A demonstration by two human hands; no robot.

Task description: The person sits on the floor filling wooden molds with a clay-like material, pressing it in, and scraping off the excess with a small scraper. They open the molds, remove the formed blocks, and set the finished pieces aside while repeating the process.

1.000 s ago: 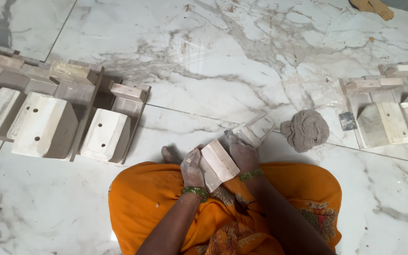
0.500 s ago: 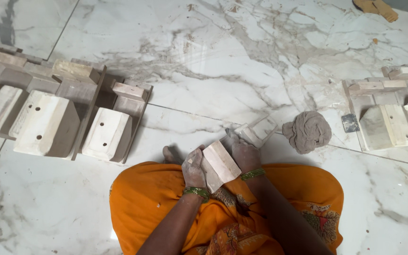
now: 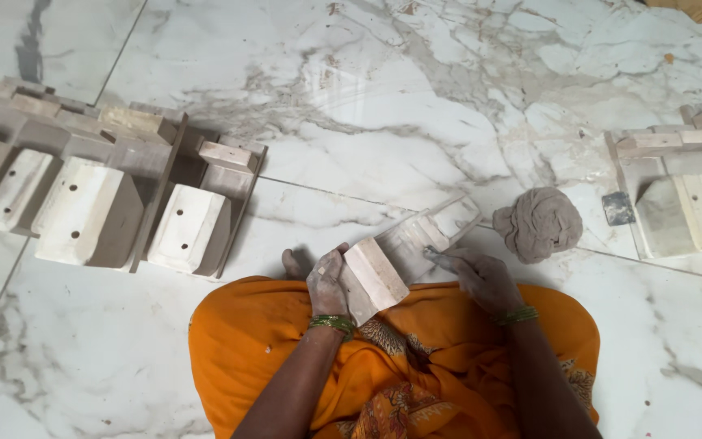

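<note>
The wooden block piece (image 3: 404, 256) rests across my lap, its near end raised and its far end tipped down to the marble floor (image 3: 416, 97) just past my knees. My left hand (image 3: 328, 283) is closed around the near end, fingers wrapped over the pale square block face, thumb side pressed to the left edge. My right hand (image 3: 481, 276) lies flat and loosely spread on the right side of the piece, fingertips touching the long edge rather than clamping it.

It looks like stiff, dry, dusty wood, several blocks joined into one rigid frame, so I judge it moderately heavy and not fragile, though the chalky surface could slide under a loose palm. The square near end and the long side rails seem the surest places to hold.

Just beyond my right hand a crumpled grey-brown cloth (image 3: 539, 223) sits on the floor, near the far tip of the piece. Further right, by the floor's right edge, lies another group of wooden pieces (image 3: 680, 191). Well to my left a row of similar blocks with drilled holes (image 3: 95, 199) stands.
</note>
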